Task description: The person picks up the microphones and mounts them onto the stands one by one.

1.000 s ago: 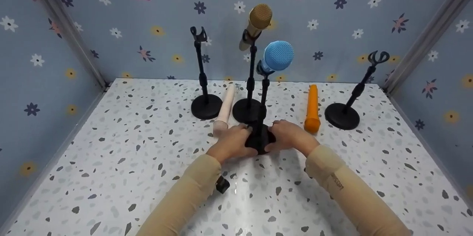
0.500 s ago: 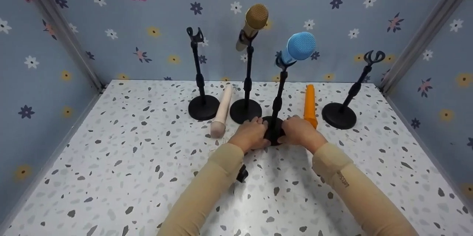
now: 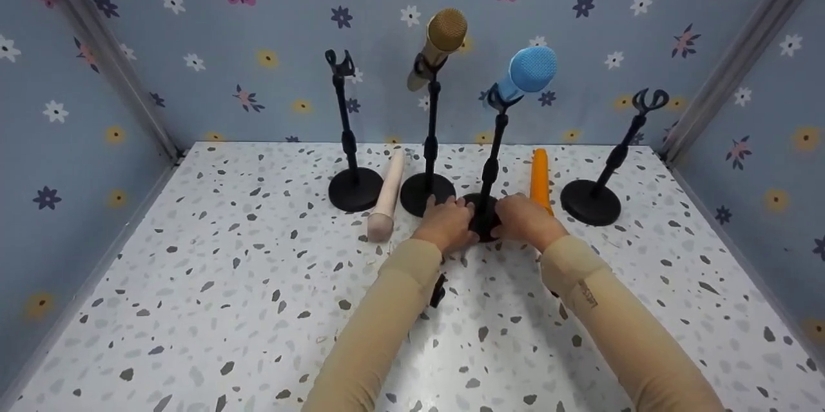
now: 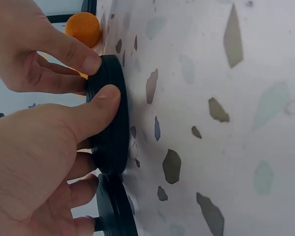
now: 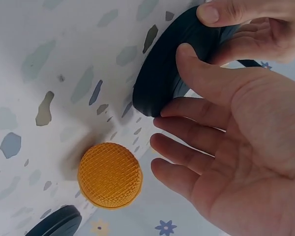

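**Left hand point(image 3: 446, 224) and right hand point(image 3: 530, 221) pinch the base of a black stand point(image 3: 491, 167)**

Close by, a gold microphone point(image 3: 445, 38) sits in a second stand point(image 3: 432, 135), just left of the gripped one; its round foot is close behind the left fingers, and whether they touch cannot be told. An orange microphone point(image 3: 539, 176) lies just right, its mesh head hidden behind the right hand in the head view but plain in the right wrist view. Left of centre on the speckled tabletop point(image 3: 225, 257), a pale pink microphone point(image 3: 387, 196) lies beside a fork-topped stand point(image 3: 356, 189); another forked stand point(image 3: 591, 204), right of centre, leans to the right.

The black stand is slightly right of centre: flat round base, slim jointed pole tilted a little right, and a clip carrying a blue microphone point(image 3: 532, 70), mesh head uppermost. The thumbs press the base's near side, with fingers curled behind; the right hand's outer fingers extend clear of it.
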`<state>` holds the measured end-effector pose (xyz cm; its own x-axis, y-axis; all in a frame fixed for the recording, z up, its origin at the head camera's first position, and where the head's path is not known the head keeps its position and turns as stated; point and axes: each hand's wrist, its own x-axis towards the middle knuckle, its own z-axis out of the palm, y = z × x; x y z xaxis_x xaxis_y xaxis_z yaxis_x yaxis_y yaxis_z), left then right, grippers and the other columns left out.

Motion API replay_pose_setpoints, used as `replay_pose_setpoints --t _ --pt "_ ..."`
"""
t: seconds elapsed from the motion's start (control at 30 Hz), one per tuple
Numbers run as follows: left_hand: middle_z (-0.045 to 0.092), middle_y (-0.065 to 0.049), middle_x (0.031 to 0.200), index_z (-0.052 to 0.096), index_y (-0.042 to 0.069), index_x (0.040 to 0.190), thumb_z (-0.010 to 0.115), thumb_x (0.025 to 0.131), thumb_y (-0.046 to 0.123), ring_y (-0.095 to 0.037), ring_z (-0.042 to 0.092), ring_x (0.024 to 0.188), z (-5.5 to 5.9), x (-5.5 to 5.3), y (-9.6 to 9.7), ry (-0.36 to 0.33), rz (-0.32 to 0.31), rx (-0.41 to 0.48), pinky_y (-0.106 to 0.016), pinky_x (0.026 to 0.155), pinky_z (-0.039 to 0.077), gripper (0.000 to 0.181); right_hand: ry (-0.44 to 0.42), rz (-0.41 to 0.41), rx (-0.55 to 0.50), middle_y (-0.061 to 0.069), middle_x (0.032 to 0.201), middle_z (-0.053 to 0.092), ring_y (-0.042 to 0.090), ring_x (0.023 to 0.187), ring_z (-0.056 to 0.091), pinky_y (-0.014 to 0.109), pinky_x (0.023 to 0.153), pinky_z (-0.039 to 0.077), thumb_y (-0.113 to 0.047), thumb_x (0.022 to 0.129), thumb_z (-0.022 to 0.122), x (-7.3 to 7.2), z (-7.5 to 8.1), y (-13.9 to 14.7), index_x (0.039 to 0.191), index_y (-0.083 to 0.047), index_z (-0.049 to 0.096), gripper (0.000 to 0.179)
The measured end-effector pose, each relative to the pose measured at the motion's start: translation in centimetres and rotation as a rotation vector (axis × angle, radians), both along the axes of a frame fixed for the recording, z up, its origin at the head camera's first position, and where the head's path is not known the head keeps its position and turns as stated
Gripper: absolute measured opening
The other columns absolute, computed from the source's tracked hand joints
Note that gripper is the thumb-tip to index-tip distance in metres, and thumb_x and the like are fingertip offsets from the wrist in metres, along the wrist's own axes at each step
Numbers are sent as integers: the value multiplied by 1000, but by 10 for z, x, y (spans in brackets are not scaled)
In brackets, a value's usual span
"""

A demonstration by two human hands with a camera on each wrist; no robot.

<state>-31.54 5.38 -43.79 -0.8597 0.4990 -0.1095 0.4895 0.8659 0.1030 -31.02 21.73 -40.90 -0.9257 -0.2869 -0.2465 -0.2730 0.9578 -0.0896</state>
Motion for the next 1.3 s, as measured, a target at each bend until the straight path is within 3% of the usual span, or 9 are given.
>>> replay_pose_setpoints --t 0.17,0.5,0.97,1.13,1.3 --pt "46 -7 154 45 16 154 61 100 47 -28 38 144 -2 -7 10 8 35 -42 -58 117 24 64 -42 -67 -35 17 101 70 28 84 61 46 85 54 -16 92 76 -7 2 4 103 2 71 22" --pt "52 -1 149 52 21 150 63 99 45 -27 41 142 -5 -19 24 77 118 -36 -57 116 27 57 -49 -93 -63 20 108 70 30 90 64 49 89 53 -18 96 72 -20 6 6 112 3 70 26" --pt "31 1 164 33 24 160 52 106 42 -34 23 151 -11 -28 30 -22 196 -35 -61 116 25 60 -48 -79 -25 25 111 69 37 99 66 51 93 52 -15 99 67 -33 3 3 116 6 68 27" --pt "28 0 165 31 23 161 50 107 40 -35 22 152 -10 -26 30 -27 193 -25 -61 116 26 60 -52 -59 4 27 114 68 39 103 65 51 94 51 -14 99 67 -38 1 6 117 9 67 30" --pt "28 1 165 31 24 160 50 107 41 -34 23 151 -10 -26 29 -22 199 -32 -60 116 27 60 -60 -90 -29 26 114 68 37 101 65 50 95 51 -17 100 66 -37 -2 7 119 9 67 32"
